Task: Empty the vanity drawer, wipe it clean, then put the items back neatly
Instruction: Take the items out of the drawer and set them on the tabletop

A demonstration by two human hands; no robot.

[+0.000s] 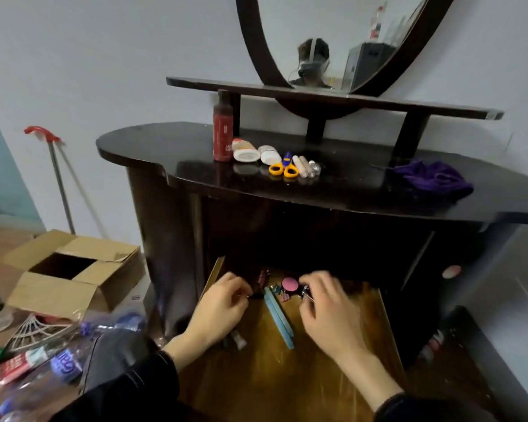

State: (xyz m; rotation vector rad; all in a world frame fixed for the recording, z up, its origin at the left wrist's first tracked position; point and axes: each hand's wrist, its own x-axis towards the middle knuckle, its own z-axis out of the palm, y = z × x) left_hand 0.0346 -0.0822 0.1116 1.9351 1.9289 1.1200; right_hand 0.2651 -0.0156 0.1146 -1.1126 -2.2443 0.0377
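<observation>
Your left hand: inside the open drawer at its left side, fingers curled, fingertips at a dark item. Blur hides whether you grip it.
Your right hand: inside the drawer at its right side, fingers curled, pinching one binder clip with wire handles.
Drawer: one, pulled out below the vanity top, wooden floor showing, some items in it.
Blue sticks: two, lying side by side between your hands, touching along their length.
Pink disc: one, at the back of the drawer, just beside your right fingertips.
Loose clips: at least two, coloured, between the pink disc and the blue sticks.
Small tube: one, partly under your left wrist.
Vanity top: carries a row of items near the middle.
Red bottle: one, upright, at the left end of the row.
White tubes: two, lying down, caps towards you.
Scissors: one pair, yellow handles.
Cream cylinders: two, lying beside the scissors.
Purple cloth: one, bunched on the right of the top, well apart from the row.
Cardboard box: one, flaps open, on the floor to the left.
</observation>
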